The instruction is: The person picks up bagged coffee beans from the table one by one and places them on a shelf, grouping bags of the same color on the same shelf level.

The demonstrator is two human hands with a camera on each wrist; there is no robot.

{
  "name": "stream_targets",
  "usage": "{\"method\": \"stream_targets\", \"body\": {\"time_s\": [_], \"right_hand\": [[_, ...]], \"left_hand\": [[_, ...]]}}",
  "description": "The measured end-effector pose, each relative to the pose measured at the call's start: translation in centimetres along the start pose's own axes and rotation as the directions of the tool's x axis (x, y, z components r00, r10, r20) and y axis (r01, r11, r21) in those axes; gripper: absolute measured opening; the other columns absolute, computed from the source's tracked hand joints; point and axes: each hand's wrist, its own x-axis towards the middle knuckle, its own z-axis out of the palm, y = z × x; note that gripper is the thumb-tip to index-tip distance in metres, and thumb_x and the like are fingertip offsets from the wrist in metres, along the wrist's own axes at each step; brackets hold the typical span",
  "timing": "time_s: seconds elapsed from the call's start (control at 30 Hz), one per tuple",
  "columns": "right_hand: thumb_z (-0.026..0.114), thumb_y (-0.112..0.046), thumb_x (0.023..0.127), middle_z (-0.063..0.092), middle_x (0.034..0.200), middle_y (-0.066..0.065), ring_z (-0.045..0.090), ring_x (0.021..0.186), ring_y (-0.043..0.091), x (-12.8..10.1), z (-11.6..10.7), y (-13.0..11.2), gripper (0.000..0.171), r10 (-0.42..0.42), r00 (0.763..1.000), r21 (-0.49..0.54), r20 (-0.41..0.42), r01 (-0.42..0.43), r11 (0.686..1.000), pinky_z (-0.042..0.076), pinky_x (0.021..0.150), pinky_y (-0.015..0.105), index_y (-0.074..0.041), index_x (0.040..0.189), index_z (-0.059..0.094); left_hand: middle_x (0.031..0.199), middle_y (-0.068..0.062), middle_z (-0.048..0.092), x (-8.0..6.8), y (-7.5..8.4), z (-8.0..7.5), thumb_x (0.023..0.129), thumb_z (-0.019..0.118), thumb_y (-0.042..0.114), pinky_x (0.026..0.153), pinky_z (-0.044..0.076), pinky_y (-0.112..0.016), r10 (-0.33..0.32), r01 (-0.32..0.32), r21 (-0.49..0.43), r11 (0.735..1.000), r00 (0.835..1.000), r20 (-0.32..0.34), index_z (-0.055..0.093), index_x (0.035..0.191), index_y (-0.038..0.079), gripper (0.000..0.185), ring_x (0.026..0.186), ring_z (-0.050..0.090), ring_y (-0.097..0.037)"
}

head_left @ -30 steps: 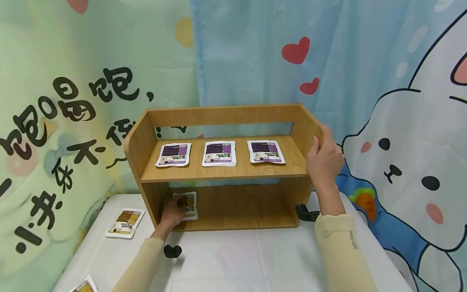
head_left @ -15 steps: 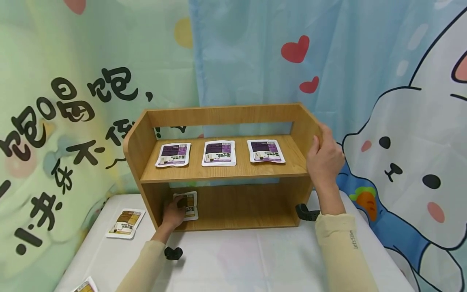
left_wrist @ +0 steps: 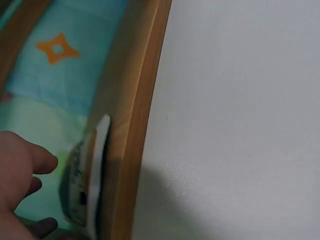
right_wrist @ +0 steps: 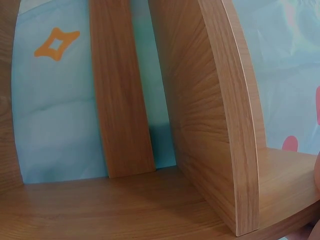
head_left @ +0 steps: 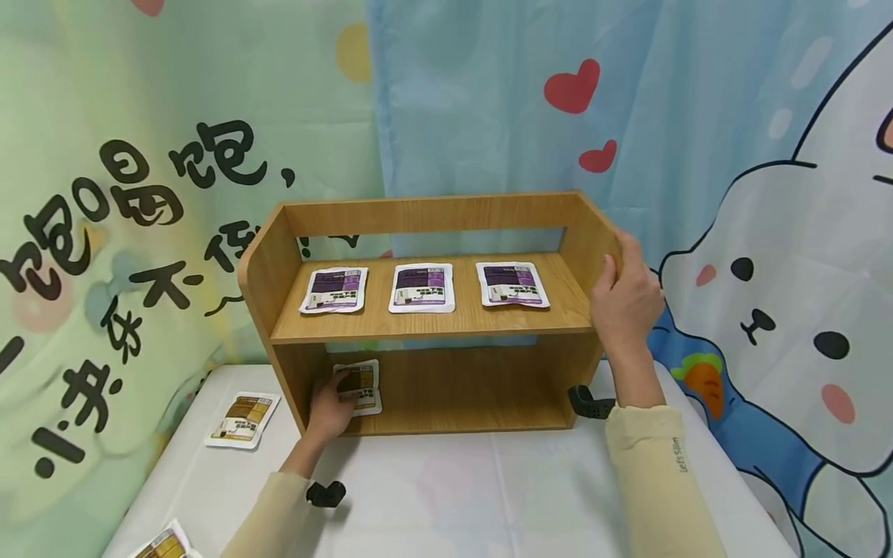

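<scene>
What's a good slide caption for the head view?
Left hand at a gold-labelled pouch low in a wooden shelf, right hand gripping its side, three purple-labelled pouches above.

I see three sachets in a row atop the shelf rack's upper tier, another sachet at the lower tier's left end, two more sachets left on the table.

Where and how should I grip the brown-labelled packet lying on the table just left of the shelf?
Probably by the near white rim of the packet, pinched by the left hand coming in low from the front. It lies flat, that rim is a thin border facing you, and the shelf stands close on its right, making that side tighter.
</scene>
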Motion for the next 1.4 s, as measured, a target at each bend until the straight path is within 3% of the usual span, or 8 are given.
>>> {"method": "stream_targets", "body": {"time_s": [0.23,0.43,0.63,0.87,1.0,1.13,1.3,1.4], "right_hand": [[0.05,-0.023,0.102,0.067,0.109,0.022,0.064,0.087,0.044,-0.1,-0.2,0.2,0.034,-0.006,1.0,0.0,-0.027,0.006,1.0,0.049,0.068,0.057,-0.017,0.136,0.054],[0.049,-0.022,0.102,0.067,0.109,0.022,0.065,0.089,0.044,0.0,-0.2,0.3,0.035,-0.006,1.0,0.01,-0.02,0.006,1.0,0.05,0.071,0.057,-0.017,0.136,0.053],[0.05,-0.022,0.102,0.068,0.109,0.022,0.065,0.088,0.044,0.1,-0.2,0.4,0.034,-0.006,0.999,0.012,-0.032,0.007,1.0,0.05,0.071,0.057,-0.017,0.136,0.053],[0.049,-0.024,0.102,0.067,0.113,0.021,0.064,0.092,0.043,0.3,0.1,0.3,0.035,0.002,1.0,0.018,-0.009,-0.001,1.0,0.05,0.074,0.055,-0.017,0.137,0.052],[0.05,-0.024,0.102,0.066,0.113,0.021,0.064,0.092,0.044,0.2,0.1,0.2,0.035,0.009,1.0,0.015,-0.006,-0.009,1.0,0.05,0.074,0.056,-0.018,0.137,0.052],[0.049,-0.024,0.102,0.066,0.113,0.022,0.064,0.09,0.045,0.0,0.2,0.0,0.036,0.004,1.0,0.02,0.006,-0.005,1.0,0.049,0.072,0.057,-0.017,0.137,0.052],[0.049,-0.023,0.102,0.066,0.112,0.022,0.064,0.089,0.045,-0.1,0.2,-0.1,0.035,0.003,1.0,0.02,0.01,-0.003,1.0,0.049,0.072,0.057,-0.016,0.136,0.052],[0.049,-0.023,0.102,0.067,0.111,0.023,0.063,0.088,0.045,0.0,0.1,-0.1,0.035,-0.002,1.0,0.011,0.0,0.002,1.0,0.049,0.072,0.057,-0.015,0.136,0.053]], "left_hand": [[0.13,-0.027,0.052,-2.3,1.5,-1.7,0.087,0.066,0.01,0.095,0.04,-0.057,0.06,-0.06,-0.022,0.998,0.998,0.01,0.057,0.128,-0.003,0.044,0.12,0.047,-0.045],[0.109,-0.021,0.063,-4.6,0.9,-3.6,0.084,0.073,0.007,0.081,0.05,-0.048,0.093,-0.087,-0.079,0.993,0.994,0.064,0.064,0.116,-0.005,0.036,0.097,0.06,-0.036],[0.108,-0.018,0.067,-6.6,-0.5,-6.1,0.082,0.076,0.007,0.083,0.052,-0.045,0.047,-0.034,-0.121,0.992,0.992,0.114,0.067,0.11,-0.003,0.032,0.097,0.064,-0.035],[0.106,-0.02,0.067,-7.8,-2.8,-9.9,0.083,0.075,0.007,0.081,0.052,-0.042,-0.074,0.078,-0.082,0.994,0.996,0.055,0.066,0.112,-0.003,0.032,0.094,0.065,-0.032],[0.111,-0.024,0.064,-8.0,-4.1,-12.1,0.086,0.073,0.008,0.079,0.051,-0.034,-0.132,0.134,-0.092,0.987,0.991,0.032,0.063,0.119,-0.003,0.036,0.096,0.065,-0.032],[0.114,-0.028,0.062,-7.6,-5.3,-14.3,0.087,0.072,0.008,0.077,0.051,-0.028,-0.147,0.147,-0.101,0.984,0.989,0.007,0.061,0.121,-0.004,0.038,0.1,0.063,-0.036],[0.118,-0.029,0.061,-6.1,-6.8,-16.3,0.088,0.071,0.013,0.077,0.049,-0.026,-0.14,0.141,-0.064,0.988,0.99,0.013,0.061,0.121,-0.004,0.039,0.106,0.06,-0.04],[0.119,-0.03,0.059,-4.8,-7.3,-16.9,0.088,0.072,0.014,0.082,0.05,-0.031,-0.117,0.118,-0.059,0.991,0.993,0.017,0.06,0.122,-0.005,0.041,0.108,0.058,-0.042]]}}
